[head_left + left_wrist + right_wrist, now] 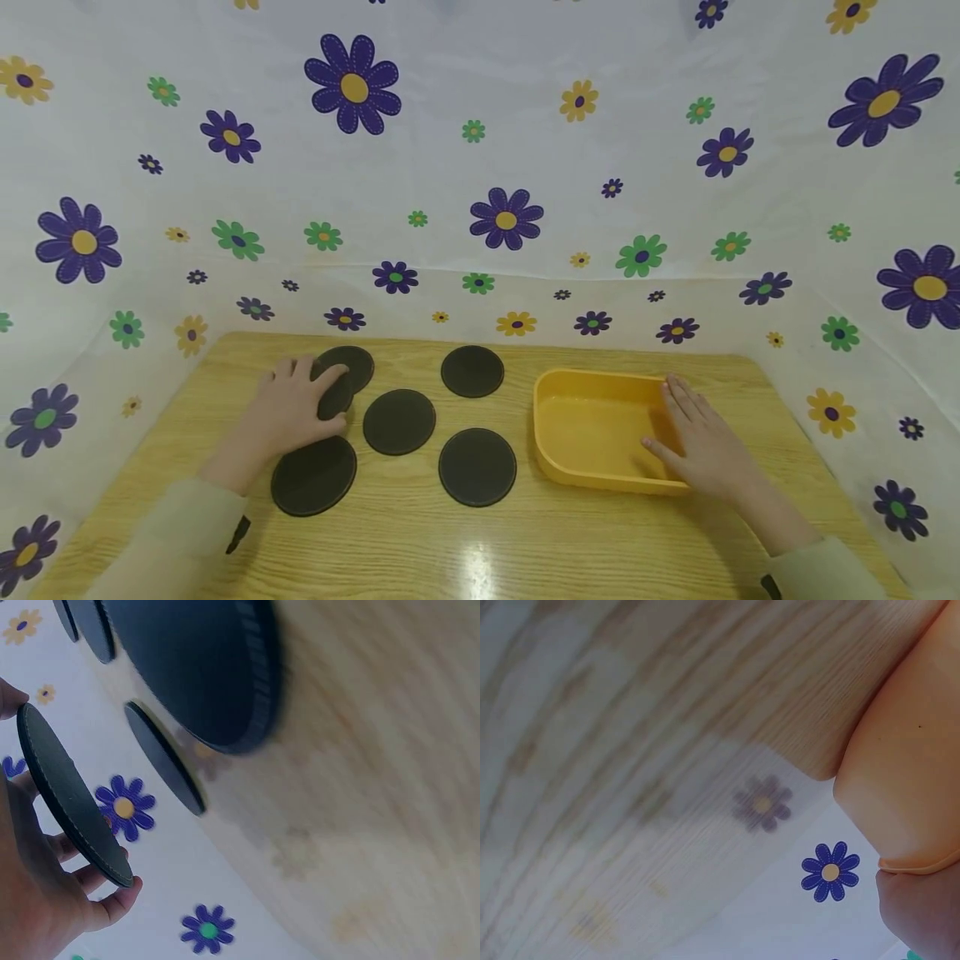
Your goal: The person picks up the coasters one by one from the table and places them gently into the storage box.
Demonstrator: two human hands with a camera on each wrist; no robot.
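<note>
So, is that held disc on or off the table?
Off: in the left-wrist view, the left hand grips the disc clear of the table.

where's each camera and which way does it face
Head: head-worn, facing forward and down over table, tray and black discs; left hand and right hand show.
Left wrist: on that wrist, facing the held disc; left hand shows.
Right wrist: on that wrist, facing table and tray; part of right hand shows.
Head and left wrist share that disc.
</note>
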